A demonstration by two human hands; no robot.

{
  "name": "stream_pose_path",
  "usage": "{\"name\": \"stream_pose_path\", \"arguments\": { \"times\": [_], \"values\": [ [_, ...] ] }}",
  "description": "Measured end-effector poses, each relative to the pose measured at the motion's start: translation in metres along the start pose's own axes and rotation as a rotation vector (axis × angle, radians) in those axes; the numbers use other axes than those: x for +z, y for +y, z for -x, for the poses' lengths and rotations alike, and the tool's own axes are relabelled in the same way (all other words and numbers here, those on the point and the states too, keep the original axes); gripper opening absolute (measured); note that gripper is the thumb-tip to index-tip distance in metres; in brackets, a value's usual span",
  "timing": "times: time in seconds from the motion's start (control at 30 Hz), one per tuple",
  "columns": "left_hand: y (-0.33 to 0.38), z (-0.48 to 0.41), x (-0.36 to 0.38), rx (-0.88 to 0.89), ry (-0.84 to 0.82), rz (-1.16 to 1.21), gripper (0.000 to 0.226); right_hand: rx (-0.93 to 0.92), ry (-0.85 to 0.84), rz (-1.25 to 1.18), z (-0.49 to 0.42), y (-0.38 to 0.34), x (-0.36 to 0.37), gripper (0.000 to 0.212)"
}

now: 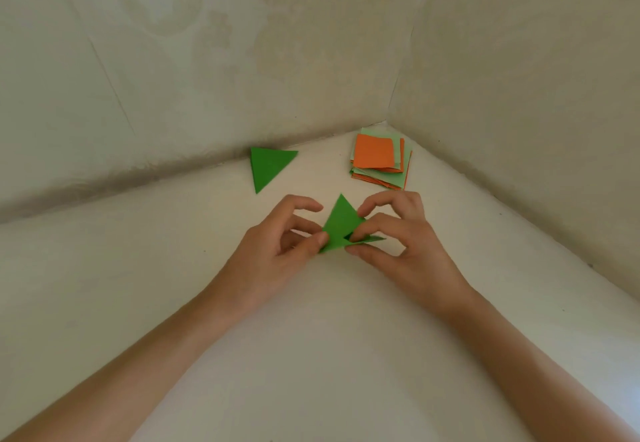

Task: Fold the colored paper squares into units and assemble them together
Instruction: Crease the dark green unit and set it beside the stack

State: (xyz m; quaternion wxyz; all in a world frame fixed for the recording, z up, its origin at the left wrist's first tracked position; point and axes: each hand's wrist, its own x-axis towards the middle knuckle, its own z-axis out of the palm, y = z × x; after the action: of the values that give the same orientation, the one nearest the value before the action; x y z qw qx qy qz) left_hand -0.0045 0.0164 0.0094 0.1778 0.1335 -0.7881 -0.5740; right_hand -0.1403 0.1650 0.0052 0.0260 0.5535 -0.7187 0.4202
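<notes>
Green paper, a half-folded unit [341, 225], sits low over the desk [311, 320] between both hands, its point aimed away from the person. The left hand [287, 244] pinches the unit's lower left corner between thumb and curled fingers. The right hand [391, 233] pinches a thin flap that sticks out at the lower right, held between thumb and forefinger with the other fingers arched clear. Whether the unit touches the desk I cannot tell. The risk lies in that flap: it is narrow and held by fingertips alone. A pull that the left hand does not match could drag the layers out of line and set the crease crooked, and a crooked unit will likely not slot cleanly with the others. Pressing hard before the edges line up would fix the error in, since paper remembers a crease. Too sharp a tug could also tear at the fold. A folded green triangle [270, 168] lies well apart at the back left, near the wall [173, 78], out of the hands' way. The stack [379, 161] of orange and pale green squares sits in the corner, just beyond the right hand, where a wide sweep of those arched fingers could nudge it and fan the sheets.
</notes>
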Motion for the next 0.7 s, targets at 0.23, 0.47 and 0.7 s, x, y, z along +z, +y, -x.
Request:
{"name": "stream_pose_path", "arguments": {
  "times": [0.23, 0.47, 0.7],
  "values": [
    [0.005, -0.0026, -0.002, -0.14, -0.027, 0.406, 0.016, -0.209, 0.128, 0.167, 0.0027, -0.0028, 0.0012, 0.027],
    [0.0047, -0.0032, -0.0027, -0.145, -0.024, 0.329, 0.02, -0.305, 0.152, 0.209, 0.0041, -0.0054, 0.0031, 0.02],
    [0.0059, -0.002, -0.0063, -0.145, -0.131, 0.174, 0.026, -0.496, 0.207, 0.35, 0.0058, -0.0051, 0.0031, 0.013]
  ]
}}
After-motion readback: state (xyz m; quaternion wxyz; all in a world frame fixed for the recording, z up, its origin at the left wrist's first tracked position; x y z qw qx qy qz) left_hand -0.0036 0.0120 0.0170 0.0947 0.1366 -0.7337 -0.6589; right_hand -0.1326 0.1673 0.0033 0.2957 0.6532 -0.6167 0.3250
